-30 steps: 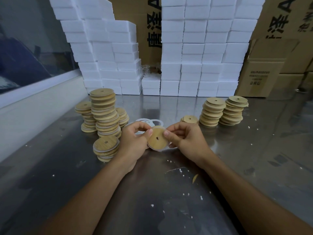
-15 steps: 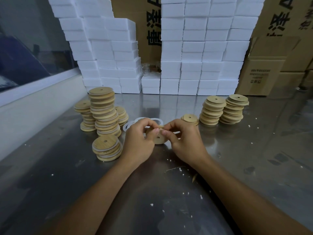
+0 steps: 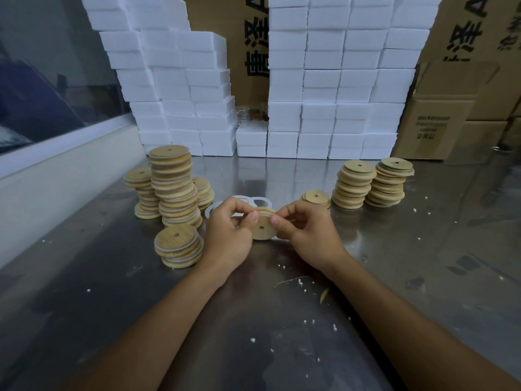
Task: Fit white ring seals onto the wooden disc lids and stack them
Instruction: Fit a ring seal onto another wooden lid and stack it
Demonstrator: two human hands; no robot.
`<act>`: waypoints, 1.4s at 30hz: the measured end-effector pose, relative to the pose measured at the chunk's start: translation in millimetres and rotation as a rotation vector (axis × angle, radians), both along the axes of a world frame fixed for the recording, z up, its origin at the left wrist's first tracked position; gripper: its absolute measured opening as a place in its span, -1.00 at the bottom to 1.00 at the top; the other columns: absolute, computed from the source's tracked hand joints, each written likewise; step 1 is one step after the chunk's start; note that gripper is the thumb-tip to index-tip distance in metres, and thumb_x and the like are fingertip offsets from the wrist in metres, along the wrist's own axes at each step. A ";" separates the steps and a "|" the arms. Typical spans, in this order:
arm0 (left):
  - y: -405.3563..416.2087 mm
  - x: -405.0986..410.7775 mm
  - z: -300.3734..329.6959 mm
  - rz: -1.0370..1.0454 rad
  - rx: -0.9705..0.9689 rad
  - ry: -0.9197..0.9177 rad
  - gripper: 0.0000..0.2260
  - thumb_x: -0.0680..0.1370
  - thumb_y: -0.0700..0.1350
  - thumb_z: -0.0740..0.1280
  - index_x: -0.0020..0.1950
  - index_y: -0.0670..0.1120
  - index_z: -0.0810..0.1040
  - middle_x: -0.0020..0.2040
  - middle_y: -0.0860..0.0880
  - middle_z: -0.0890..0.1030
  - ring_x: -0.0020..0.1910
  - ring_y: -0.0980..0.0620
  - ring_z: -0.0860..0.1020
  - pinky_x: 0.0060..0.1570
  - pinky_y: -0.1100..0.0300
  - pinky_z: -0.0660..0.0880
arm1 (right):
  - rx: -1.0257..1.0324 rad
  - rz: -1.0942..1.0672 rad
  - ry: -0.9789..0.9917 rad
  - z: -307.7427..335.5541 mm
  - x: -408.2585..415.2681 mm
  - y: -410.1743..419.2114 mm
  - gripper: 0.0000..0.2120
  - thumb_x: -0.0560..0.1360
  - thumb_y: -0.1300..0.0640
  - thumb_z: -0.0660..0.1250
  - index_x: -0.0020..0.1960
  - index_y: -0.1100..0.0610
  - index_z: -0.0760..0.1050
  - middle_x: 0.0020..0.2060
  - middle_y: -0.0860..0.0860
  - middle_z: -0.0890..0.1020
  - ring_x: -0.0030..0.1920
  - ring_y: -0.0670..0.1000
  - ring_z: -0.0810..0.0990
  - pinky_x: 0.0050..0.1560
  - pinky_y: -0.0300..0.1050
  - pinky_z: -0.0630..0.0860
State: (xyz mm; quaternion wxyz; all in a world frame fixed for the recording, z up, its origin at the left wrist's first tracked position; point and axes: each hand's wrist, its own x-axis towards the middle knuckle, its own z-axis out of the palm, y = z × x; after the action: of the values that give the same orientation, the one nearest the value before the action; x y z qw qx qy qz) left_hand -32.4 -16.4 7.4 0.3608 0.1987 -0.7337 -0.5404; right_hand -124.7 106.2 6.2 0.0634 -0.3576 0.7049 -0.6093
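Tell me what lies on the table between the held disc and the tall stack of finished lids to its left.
In the head view, loose white ring seals lie between the held disc and the tall stack, partly hidden by the left hand.

matt wooden lid (image 3: 261,227), glossy scuffed metal table (image 3: 282,348), white foam blocks (image 3: 324,80).

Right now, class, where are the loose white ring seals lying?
In the head view, the white ring seals lie on the steel table at centre, just beyond both hands, between the stacks.
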 end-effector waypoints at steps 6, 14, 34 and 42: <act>6.1 -2.5 7.4 -0.028 0.431 0.087 -0.84 0.58 -0.29 0.31 -0.19 -0.13 0.51 0.06 -0.26 0.61 0.06 -0.25 0.63 -0.02 -0.23 0.60 | -0.131 0.051 -0.169 4.0 4.2 0.2 -0.91 0.50 0.21 0.44 -0.15 0.16 0.55 -0.26 0.06 0.69 -0.25 -0.08 0.67 -0.25 -0.09 0.67; 6.2 0.6 9.4 -0.083 0.182 0.050 -0.78 0.57 -0.27 0.32 -0.22 -0.01 0.53 0.00 -0.14 0.63 0.04 -0.19 0.63 -0.12 -0.24 0.62 | -0.171 -0.034 -0.072 3.4 5.3 -1.4 -0.92 0.50 0.28 0.44 -0.16 0.21 0.57 -0.30 0.08 0.67 -0.29 -0.03 0.63 -0.25 -0.05 0.63; 4.4 -2.3 6.4 -0.046 -0.252 0.122 -0.74 0.53 -0.20 0.37 -0.23 0.16 0.51 -0.23 0.20 0.58 -0.15 0.04 0.64 -0.15 -0.07 0.63 | -0.122 -0.102 0.383 -2.0 2.6 -1.8 -0.96 0.56 0.24 0.35 -0.05 0.13 0.53 -0.20 -0.13 0.62 -0.12 -0.07 0.61 -0.15 0.04 0.61; 2.9 -1.5 10.9 0.019 0.166 0.091 -0.80 0.56 -0.31 0.33 -0.23 -0.10 0.54 -0.17 -0.07 0.63 -0.14 -0.08 0.67 -0.18 0.06 0.65 | -0.165 -0.083 0.342 -1.0 6.1 -6.1 -0.76 0.52 0.30 0.38 0.02 -0.04 0.50 -0.12 -0.23 0.62 -0.11 -0.16 0.62 -0.16 -0.28 0.56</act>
State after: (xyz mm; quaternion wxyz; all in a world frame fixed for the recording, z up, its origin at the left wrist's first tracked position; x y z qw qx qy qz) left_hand -33.9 -13.5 18.2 0.3813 0.2098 -0.6673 -0.6044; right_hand -118.7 100.1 5.2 -0.1119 -0.4307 0.6672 -0.5974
